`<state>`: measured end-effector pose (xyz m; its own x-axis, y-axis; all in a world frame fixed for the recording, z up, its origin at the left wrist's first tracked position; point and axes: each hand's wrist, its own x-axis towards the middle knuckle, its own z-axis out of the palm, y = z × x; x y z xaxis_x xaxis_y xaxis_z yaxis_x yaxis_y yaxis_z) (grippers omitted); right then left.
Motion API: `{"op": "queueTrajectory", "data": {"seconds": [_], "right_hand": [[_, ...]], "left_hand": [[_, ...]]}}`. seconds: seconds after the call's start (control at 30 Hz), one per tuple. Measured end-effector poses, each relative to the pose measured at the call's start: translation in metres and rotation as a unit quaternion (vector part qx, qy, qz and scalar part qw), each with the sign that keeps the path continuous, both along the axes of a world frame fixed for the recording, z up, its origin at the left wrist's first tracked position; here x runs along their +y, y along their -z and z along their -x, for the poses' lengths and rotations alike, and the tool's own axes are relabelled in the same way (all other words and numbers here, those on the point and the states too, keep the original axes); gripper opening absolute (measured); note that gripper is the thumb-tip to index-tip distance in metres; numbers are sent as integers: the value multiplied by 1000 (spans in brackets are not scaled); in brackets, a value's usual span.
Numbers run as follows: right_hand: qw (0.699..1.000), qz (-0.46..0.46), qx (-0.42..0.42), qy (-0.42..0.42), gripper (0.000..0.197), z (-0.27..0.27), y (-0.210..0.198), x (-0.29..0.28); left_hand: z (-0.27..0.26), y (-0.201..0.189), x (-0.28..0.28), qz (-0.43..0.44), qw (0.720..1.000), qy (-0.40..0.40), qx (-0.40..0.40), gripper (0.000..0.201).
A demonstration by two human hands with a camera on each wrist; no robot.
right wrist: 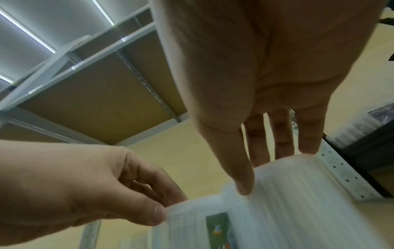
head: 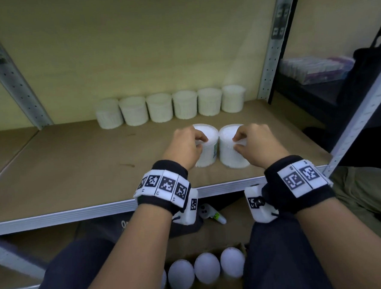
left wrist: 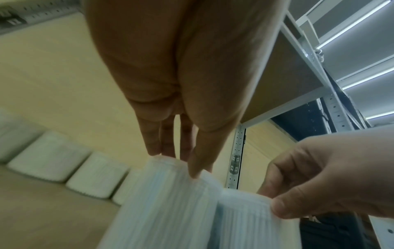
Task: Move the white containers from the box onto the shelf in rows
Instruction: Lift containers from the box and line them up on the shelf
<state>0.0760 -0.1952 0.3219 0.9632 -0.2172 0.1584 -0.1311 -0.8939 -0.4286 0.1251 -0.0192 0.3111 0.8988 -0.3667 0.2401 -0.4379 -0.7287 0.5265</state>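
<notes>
L hand [head: 185, 145] & R hand [head: 255, 143] each pinch the rim of an upright cotton-swab tub, left tub [head: 208, 146] touching right tub [head: 231, 149], near shelf [head: 74, 164] front edge, axes vertical

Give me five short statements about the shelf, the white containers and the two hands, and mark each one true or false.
1. Six white containers stand in the back row against the wall. True.
2. The left hand hangs idle beside the shelf. False: it grips the top rim of the left front container.
3. The right hand grips the right front container by its top. True.
4. The two front containers lie on their sides. False: both are upright, side by side.
5. The box below is out of containers. False: several white lids still show in it.
</notes>
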Motion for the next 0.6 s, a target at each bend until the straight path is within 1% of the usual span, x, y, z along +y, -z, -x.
{"op": "queueTrajectory", "data": {"seconds": [0.13,0.3,0.6], "right_hand": [[1000,2,29,10,18,-22,-8,-22],[999,8,33,21,20,-49,-9,-43],[998,26,48,25,17,-105,-12,-77]], "left_hand": [[-23,-1,-26,-2,1000,5,11,25],[-53,-3,-55,-23,1000,4,12,27],[-103,-7,-92,-68,997,15,34,43]]}}
